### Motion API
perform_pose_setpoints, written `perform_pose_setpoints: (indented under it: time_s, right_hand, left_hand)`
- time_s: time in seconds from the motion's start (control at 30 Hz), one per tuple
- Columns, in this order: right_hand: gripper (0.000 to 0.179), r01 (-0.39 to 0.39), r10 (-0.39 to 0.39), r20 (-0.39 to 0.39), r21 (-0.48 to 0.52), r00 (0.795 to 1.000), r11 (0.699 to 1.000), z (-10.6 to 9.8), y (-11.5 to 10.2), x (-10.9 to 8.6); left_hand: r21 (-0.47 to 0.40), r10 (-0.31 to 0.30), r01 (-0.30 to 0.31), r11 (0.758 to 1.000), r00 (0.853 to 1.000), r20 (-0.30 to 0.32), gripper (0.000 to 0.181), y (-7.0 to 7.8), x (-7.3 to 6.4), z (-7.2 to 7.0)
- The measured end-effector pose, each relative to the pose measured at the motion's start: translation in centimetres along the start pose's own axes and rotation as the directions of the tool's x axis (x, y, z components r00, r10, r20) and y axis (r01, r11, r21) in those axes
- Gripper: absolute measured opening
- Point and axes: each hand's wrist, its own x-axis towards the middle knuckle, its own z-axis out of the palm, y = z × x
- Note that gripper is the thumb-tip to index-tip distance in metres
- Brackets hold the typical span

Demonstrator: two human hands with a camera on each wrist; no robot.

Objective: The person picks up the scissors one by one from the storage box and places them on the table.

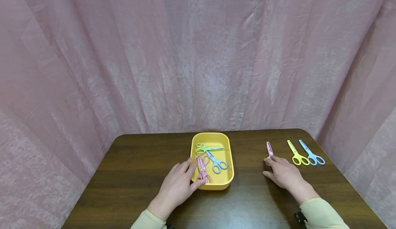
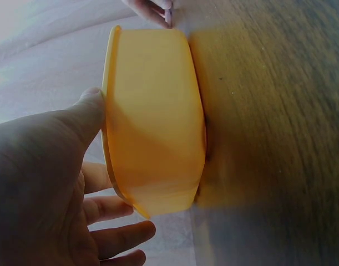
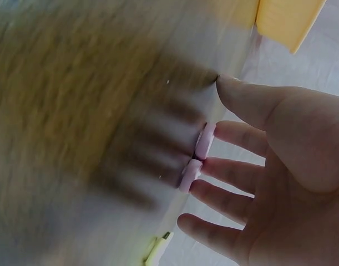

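Observation:
My left hand [image 1: 176, 189] rests at the near left corner of a yellow plastic box [image 1: 231, 174]. In the left wrist view its thumb touches the box's rim [image 2: 106, 127], and the other fingers extend loosely along the adjoining side. Inside the box lie green scissors [image 1: 216, 149], blue scissors [image 1: 213, 157] and pink scissors [image 1: 202, 170], partly overlapping. To the right, my right hand [image 1: 284, 174] reaches over another pair of pink scissors [image 1: 270, 149] on the table. Its extended fingertips touch the pink handle loops [image 3: 205, 143], with the thumb held apart; in the head view the hand covers those loops.
Yellow scissors [image 1: 292, 147] and blue scissors [image 1: 306, 149] lie side by side right of my right hand, blades pointing away. Everything stands on a dark wooden table [image 1: 139, 163]. A pink curtain [image 1: 198, 67] hangs behind the table's far edge.

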Motion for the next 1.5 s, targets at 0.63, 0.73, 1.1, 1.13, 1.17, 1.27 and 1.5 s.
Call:
perform_pose_setpoints:
  time_s: [0.63,0.73,1.1,1.13,1.17,1.27,1.5]
  right_hand:
    - [0.049,-0.043,0.043,0.004,0.025,0.999,0.999,-0.5,1.6,0.4]
    - [0.049,-0.049,0.049,0.009,0.027,0.999,0.998,-0.5,1.9,0.4]
    - [0.048,-0.047,0.047,0.017,0.014,0.999,0.999,-0.8,2.7,0.2]
    - [0.048,-0.045,0.045,0.015,0.013,0.999,0.999,-0.8,2.8,0.2]
    - [0.049,-0.043,0.043,0.014,0.013,0.999,0.999,-0.8,2.9,0.2]
    - [0.049,-0.041,0.041,0.014,0.016,0.999,0.999,-0.7,3.1,0.1]
    - [0.048,-0.04,0.04,0.012,0.023,0.999,0.999,-0.5,3.5,0.1]
  left_hand:
    - [0.009,0.005,-0.005,1.0,1.0,-0.007,0.074,0.0,0.0,0.1]
    - [0.008,0.005,-0.004,1.0,1.0,-0.008,0.074,0.0,0.0,0.1]
    - [0.005,0.0,0.0,1.0,1.0,-0.005,0.074,0.0,0.1,0.1]
    - [0.007,0.0,0.0,1.0,1.0,-0.005,0.074,0.0,0.1,0.1]
    - [0.008,0.0,0.0,1.0,1.0,-0.006,0.074,0.0,0.1,0.1]
    - [0.01,0.003,-0.003,1.0,1.0,-0.01,0.074,0.0,0.0,0.0]
    - [-0.002,0.006,-0.006,1.0,1.0,-0.014,0.073,0.0,0.0,0.0]
